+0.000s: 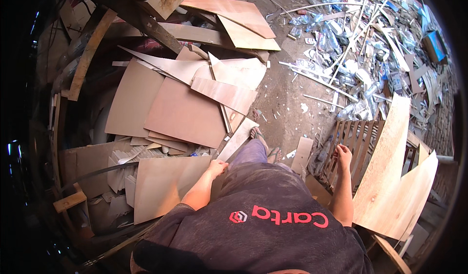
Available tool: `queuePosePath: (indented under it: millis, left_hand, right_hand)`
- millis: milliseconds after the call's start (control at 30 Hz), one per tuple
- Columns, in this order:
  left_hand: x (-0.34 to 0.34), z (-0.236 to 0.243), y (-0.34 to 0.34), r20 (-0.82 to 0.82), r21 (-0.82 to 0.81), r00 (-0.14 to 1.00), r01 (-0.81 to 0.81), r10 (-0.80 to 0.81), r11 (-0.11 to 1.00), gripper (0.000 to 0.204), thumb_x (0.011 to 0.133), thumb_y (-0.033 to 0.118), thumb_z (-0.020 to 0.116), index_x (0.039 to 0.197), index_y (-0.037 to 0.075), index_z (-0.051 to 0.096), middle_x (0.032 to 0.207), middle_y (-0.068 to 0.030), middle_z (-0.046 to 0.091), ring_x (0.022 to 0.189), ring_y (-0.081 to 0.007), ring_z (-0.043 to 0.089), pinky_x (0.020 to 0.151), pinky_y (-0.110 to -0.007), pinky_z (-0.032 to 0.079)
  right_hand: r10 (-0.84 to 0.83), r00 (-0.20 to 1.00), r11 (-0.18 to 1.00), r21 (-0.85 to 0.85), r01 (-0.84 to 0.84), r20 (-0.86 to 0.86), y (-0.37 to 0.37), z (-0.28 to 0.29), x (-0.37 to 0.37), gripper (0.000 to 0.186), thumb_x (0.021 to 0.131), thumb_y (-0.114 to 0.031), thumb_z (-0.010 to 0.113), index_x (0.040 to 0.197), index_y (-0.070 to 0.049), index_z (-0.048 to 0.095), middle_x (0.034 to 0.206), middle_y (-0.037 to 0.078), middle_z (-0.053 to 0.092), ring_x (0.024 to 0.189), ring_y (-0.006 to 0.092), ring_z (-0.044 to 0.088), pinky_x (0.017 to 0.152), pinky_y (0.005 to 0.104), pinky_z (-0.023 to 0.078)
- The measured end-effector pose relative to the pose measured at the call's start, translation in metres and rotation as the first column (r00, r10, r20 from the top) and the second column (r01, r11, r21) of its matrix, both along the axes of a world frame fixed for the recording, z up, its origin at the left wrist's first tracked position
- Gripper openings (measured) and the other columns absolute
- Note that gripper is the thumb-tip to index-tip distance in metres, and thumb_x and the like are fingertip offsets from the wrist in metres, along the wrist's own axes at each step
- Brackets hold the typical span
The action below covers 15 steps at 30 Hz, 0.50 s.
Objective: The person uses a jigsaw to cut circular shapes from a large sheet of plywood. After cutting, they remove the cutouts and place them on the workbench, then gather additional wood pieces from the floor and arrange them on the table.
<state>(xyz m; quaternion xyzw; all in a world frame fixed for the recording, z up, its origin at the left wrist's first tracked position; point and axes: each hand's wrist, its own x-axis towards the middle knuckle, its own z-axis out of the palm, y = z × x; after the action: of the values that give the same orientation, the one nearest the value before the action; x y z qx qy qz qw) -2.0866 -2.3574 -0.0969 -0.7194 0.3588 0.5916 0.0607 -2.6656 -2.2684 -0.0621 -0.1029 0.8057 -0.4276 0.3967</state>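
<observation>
My left hand (216,168) hangs beside my hip with the fingers curled and nothing in it, right over the edge of a flat brown plywood sheet (163,186) on the ground. My right hand (343,154) hangs on the other side, fingers curled and empty, just in front of a slatted wooden pallet (358,142). A tall pale plywood board (387,164) leans to the right of that hand. My sandalled feet (261,137) stand on bare dirt.
A heap of overlapping plywood offcuts (185,113) covers the ground ahead and to the left. More boards (234,15) lie at the back. A pile of plastic wrappers and thin white strips (360,49) fills the far right. A dirt path (282,93) runs between.
</observation>
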Motion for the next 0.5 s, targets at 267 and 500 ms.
queuePosePath:
  millis: [267,500]
  left_hand:
    - [-0.021,-0.02,-0.079,-0.067,-0.119,0.965,-0.26,0.254,0.958,0.025,0.088,0.029,0.069,0.093,0.004,0.068,0.079,-0.0028,0.066,0.062,-0.0121,0.06,0.048,-0.027,0.045]
    - [-0.012,-0.013,-0.095,-0.051,-0.115,0.837,-0.547,0.545,0.829,0.038,0.089,0.036,0.069,0.109,0.004,0.066,0.092,-0.0063,0.067,0.068,-0.0158,0.064,0.058,-0.03,0.05]
  right_hand:
    - [0.592,0.752,0.798,0.343,-0.495,-0.29,-0.13,-0.021,0.019,0.024,0.082,-0.019,0.071,0.096,0.0,0.072,0.074,0.007,0.07,0.063,0.012,0.065,0.062,0.028,0.051]
    - [0.916,0.359,0.402,0.383,-0.831,-0.181,-0.27,-0.012,0.037,0.029,0.076,-0.029,0.071,0.093,-0.007,0.076,0.091,0.018,0.073,0.087,0.0315,0.071,0.081,0.0382,0.055]
